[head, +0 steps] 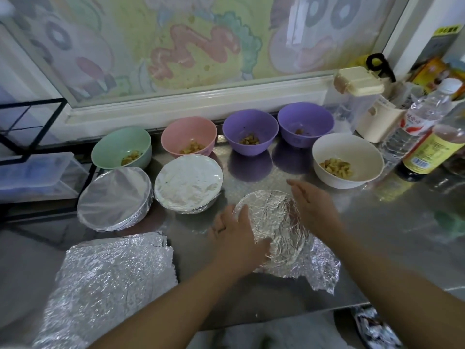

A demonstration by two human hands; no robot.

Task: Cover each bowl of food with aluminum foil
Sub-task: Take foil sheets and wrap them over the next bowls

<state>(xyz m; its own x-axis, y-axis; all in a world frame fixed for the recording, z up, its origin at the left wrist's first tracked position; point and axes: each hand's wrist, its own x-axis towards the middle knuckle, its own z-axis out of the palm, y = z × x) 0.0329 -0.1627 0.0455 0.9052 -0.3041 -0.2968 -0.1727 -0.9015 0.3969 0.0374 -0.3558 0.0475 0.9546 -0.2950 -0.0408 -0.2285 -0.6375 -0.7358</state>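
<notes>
Foil-draped bowl front centre of tabletop, directly between both hands; foil sheet crinkled, pressed flat over rim, round outline showing through, no clear long axis. Loose flap of foil sticking out unfolded at near-right of bowl, toward right forearm, lying on tabletop. Left hand on bowl's left edge, grip spread, fingers flat against foil and curving round rim, pinching nothing. Right hand at bowl's far-right edge, grip spread, palm facing bowl, touching or just off foil, cannot tell which. Right hand nearer loose flap; likely next tuck goes down and under at that near-right side, judged from flap only.

Two finished bowls to left: foil-covered bowl and second foil-covered bowl, side by side, foil tight and smooth, edges folded down. Behind, uncovered with food: green bowl, pink bowl, two purple bowls, white bowl to right. Roughly three of eight done or in hand. Stack of spare foil sheets at near-left of tabletop. Bottles and cream-lidded container at far right, well apart from work
</notes>
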